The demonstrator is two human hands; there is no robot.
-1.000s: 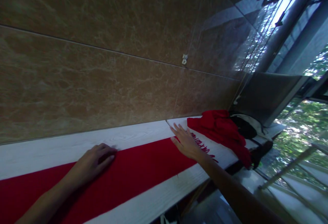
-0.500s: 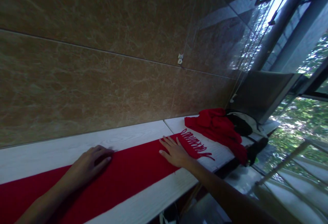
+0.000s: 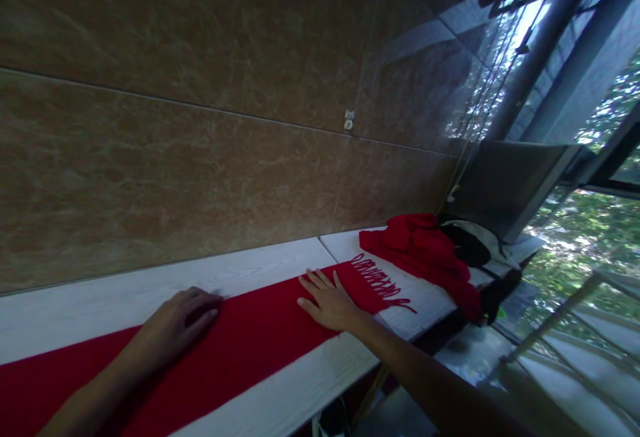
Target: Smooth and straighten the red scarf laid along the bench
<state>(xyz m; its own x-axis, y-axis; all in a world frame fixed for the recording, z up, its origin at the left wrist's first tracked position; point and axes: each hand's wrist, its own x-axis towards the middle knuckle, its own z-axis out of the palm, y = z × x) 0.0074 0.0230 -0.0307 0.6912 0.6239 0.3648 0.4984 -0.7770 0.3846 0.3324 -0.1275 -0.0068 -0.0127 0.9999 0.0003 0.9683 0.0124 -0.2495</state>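
Note:
A long red scarf [image 3: 250,344] with a fringed end [image 3: 375,277] lies spread flat along a white wood-grain ledge. My left hand [image 3: 177,317] rests at the scarf's far edge, fingers loosely bent and thumb apart from them; no fold of cloth shows in its grasp. Closer to the fringe, my right hand [image 3: 327,300] lies flat on the fabric with its fingers spread. The scarf's other end runs out of view at the lower left.
A crumpled red cloth [image 3: 420,244] lies beyond the fringe, beside a black and white bag-like item [image 3: 473,244]. Behind the ledge [image 3: 280,394] rises a brown marbled wall [image 3: 200,177]. A metal railing [image 3: 555,317] and windows are at the right.
My right hand has slid slightly left along the scarf, away from the fringe. My left hand stays at almost the same place.

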